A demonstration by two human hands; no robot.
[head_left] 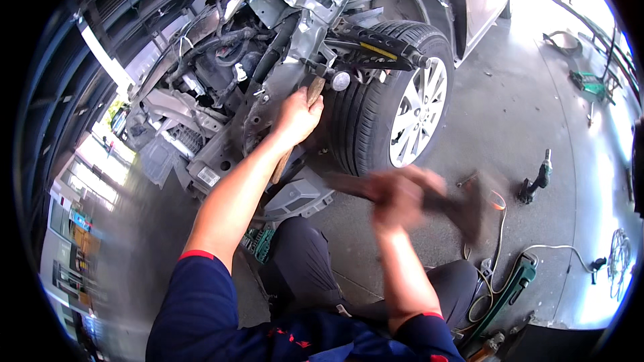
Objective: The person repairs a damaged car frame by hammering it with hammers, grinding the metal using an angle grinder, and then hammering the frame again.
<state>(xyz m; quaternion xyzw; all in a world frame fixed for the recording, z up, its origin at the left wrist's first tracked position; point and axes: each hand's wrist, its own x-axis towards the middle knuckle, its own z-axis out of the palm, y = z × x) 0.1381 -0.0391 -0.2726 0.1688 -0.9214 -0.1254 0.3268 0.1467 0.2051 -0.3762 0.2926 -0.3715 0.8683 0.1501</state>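
My left hand (pixel 297 118) is closed round the wooden handle of a hammer (pixel 315 88). Its metal head, with a round face, lies against the bare front body frame (pixel 282 87) of a silver car, beside the front wheel (pixel 392 100). Lower and to the right, my right hand (pixel 402 194), smeared by motion, is wrapped round a long-handled striking tool with a broad dark head (pixel 475 209). That head points right, apart from the car; blur hides whether it is an axe or a hammer. A black bar with a yellow label (pixel 379 50) sits above the tyre.
A grey plastic panel (pixel 302 194) lies on the floor below the frame. At right are a green power tool (pixel 537 177), a large green pipe wrench (pixel 513 288), a pale cable (pixel 500 241) and a coiled wire (pixel 618 261). A green tool case (pixel 258 241) stands by my left knee.
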